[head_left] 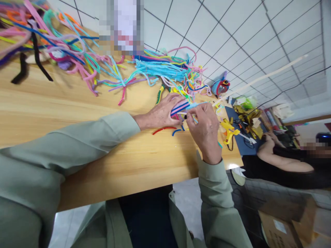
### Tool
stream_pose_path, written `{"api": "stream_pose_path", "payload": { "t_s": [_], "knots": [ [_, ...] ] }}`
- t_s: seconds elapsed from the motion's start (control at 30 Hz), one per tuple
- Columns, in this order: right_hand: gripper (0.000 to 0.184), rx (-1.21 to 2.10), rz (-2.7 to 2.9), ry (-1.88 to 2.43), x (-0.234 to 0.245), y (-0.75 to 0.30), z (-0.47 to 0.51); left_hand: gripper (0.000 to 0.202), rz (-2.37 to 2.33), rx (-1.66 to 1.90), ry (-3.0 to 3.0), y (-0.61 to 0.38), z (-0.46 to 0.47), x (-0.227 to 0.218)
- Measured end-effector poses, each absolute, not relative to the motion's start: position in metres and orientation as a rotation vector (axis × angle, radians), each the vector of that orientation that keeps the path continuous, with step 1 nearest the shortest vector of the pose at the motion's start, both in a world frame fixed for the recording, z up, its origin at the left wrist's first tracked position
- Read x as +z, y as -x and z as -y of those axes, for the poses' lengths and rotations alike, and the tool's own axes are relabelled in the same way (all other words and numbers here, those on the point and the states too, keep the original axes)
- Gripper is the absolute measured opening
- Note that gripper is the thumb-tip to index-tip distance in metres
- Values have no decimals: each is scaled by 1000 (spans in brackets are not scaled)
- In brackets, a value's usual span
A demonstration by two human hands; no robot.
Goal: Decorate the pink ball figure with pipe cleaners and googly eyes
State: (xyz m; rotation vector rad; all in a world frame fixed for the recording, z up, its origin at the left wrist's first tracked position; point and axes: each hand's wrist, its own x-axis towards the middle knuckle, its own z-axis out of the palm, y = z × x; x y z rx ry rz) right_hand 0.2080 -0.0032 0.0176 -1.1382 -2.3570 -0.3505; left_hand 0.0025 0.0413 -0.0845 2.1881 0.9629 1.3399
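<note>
My left hand (161, 113) rests on the wooden table (77, 113) with its fingers closed around a small bundle of pink, blue and light-blue pipe cleaners (181, 107). My right hand (205, 129) pinches the same bundle from the right side, fingertips touching it. A red pipe-cleaner piece (163, 130) and a short blue piece (176, 131) lie on the table just below my left hand. Both sleeves are grey-green.
Heaps of coloured pipe cleaners (165, 70) cover the far side of the table. Green-handled pliers (159, 93) lie above my left hand. A yellow glue gun (229, 132) lies right of my right hand. A co-worker's arm (281, 162) rests at the right. A cardboard box (281, 227) stands below.
</note>
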Motion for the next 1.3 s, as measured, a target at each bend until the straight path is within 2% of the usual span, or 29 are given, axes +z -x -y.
{"api": "stream_pose_path", "payload": {
  "t_s": [0.3,0.73,0.97,1.3],
  "knots": [
    [17,-399,2400,1141,21,-210,0,97,-935,1299,-2170,0,-40,-84],
    [21,-357,2413,1175,17,-212,-5,70,-797,1219,-2155,13,-44,-88],
    [21,-506,2350,1155,8,-208,-4,67,-794,1232,-2208,10,-46,-88],
    [12,-396,2258,1160,0,-229,3,59,-814,1291,-2193,7,-43,-85]
  ]
}}
